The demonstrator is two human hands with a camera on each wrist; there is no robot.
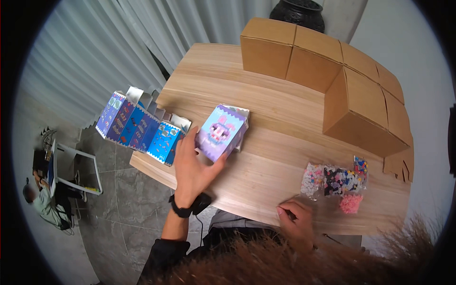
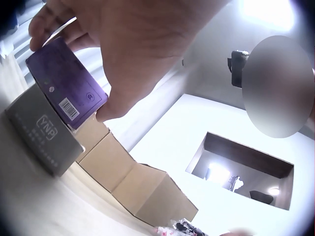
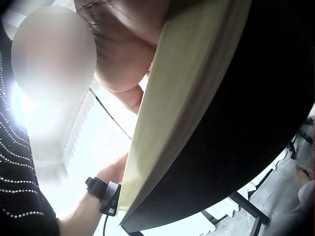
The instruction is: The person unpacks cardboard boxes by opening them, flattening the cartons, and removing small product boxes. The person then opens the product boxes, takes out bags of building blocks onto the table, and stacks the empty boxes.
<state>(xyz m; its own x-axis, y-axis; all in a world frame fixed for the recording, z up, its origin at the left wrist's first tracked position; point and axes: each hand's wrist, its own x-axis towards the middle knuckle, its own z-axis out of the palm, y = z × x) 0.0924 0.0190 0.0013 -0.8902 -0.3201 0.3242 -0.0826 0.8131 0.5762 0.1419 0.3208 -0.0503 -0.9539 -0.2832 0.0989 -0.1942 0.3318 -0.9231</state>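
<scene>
My left hand (image 1: 192, 164) grips a small purple box (image 1: 218, 135) with a pink-eared animal picture on its front, thumb along one edge and fingers along the opposite one. In the left wrist view, a barcode shows on the box's purple side (image 2: 74, 91), and its lower edge meets a grey box (image 2: 44, 132) marked YNP underneath. My right hand (image 1: 297, 218) rests at the table's near edge, fingers loosely curled with nothing in them. Just beyond it lie clear bags of small pieces, among them white-and-pink (image 1: 312, 180), black-and-pink (image 1: 334, 180) and pink (image 1: 351, 203) ones.
Several blue and purple printed boxes (image 1: 135, 126), some with flaps open, stand in a row at the table's left edge. Joined brown cardboard boxes (image 1: 313, 61) form an angled wall along the back and right of the wooden table (image 1: 204, 71). Another person (image 1: 47, 204) sits far left.
</scene>
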